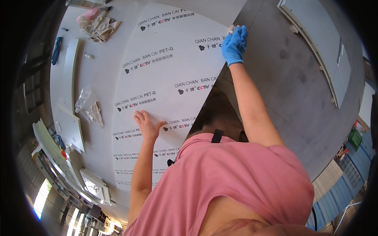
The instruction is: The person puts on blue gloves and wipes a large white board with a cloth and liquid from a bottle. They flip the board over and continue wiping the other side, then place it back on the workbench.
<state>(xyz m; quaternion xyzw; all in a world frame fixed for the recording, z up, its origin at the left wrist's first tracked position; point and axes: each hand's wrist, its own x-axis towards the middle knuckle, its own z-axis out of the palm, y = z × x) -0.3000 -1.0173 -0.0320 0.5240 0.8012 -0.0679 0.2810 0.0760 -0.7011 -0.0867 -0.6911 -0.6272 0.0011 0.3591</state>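
Observation:
A large white board (157, 74) covered in repeated printed lettering lies flat in front of me. My left hand (147, 125) is bare and rests on its near part, fingers and thumb spread, holding nothing. At the far right edge of the same board is my right hand (235, 45), in a blue work glove. Its fingers are curled closed over the edge. A small whitish thing (231, 29) shows at these fingers, too small and covered to name.
On the pale worktop at left lie crumpled work gloves (98, 27), a clear plastic bag (82, 99) and a narrow white strip (71, 74). Stacked panels (59, 157) stand at lower left. Right of the board is grey floor (283, 70), with another white panel (315, 43) beyond.

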